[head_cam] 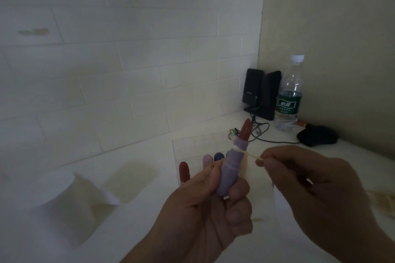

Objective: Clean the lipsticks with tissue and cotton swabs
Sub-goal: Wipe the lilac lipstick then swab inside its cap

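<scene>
My left hand point(205, 200) grips an open lipstick point(232, 165) with a lilac case, held upright and tilted right, its red stick raised. My right hand point(316, 188) pinches a cotton swab point(249, 153) by one end. The swab's white tip touches the collar of the lilac case just below the red stick. Behind my left hand, several more lipsticks point(184, 172) with red, pink and blue caps stand in a clear organiser point(188, 145). A roll of white tissue point(64, 200) sits at the left on the white desk.
At the back right corner stand two black speakers point(261, 94) with trailing cables, a clear water bottle point(288, 94) with a green label and a black mouse point(317, 135). A tiled white wall runs behind the desk point(149, 220). Loose pale swabs point(382, 200) lie at the right edge.
</scene>
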### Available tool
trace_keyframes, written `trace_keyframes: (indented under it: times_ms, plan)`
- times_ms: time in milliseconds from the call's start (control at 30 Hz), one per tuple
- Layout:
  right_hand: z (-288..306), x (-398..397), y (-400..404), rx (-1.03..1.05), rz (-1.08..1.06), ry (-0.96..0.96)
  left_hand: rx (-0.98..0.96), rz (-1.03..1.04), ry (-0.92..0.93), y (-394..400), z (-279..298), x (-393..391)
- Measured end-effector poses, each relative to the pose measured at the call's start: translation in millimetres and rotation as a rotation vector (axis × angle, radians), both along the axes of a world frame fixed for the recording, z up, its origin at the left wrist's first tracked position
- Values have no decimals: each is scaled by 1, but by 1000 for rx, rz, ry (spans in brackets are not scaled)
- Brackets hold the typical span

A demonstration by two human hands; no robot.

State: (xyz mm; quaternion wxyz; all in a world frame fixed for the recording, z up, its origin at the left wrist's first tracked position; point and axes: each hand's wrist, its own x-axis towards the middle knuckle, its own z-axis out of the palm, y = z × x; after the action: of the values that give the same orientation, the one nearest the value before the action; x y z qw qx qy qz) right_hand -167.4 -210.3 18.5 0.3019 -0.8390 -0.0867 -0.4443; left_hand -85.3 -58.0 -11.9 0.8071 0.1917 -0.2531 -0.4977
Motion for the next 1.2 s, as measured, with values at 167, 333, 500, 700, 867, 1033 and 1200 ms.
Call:
trace_keyframes:
  times_ms: [167, 333, 500, 700, 867, 1033, 1200]
  plan:
    - [0, 0, -3, -47, -23, 47, 31, 86, -64, 1, 0, 1]
    - [2, 0, -3, -84, -50, 41, 56, 138, -86, 1, -1, 1]
    - [0, 1, -4, -105, -60, 43, 70, 215, -128, 1, 3, 0]
    - [1, -2, -3, -80, 12, 49, 115, 290, -201, 4, 9, -3]
    - [5, -3, 0, -93, -8, 23, 124, 289, -246, 6, 12, -5]
    - [7, -5, 2, -96, 16, 17, 151, 358, -291, 6, 12, -6]
    - [7, -5, 1, -99, -6, 4, 188, 409, -318, 6, 12, -6]
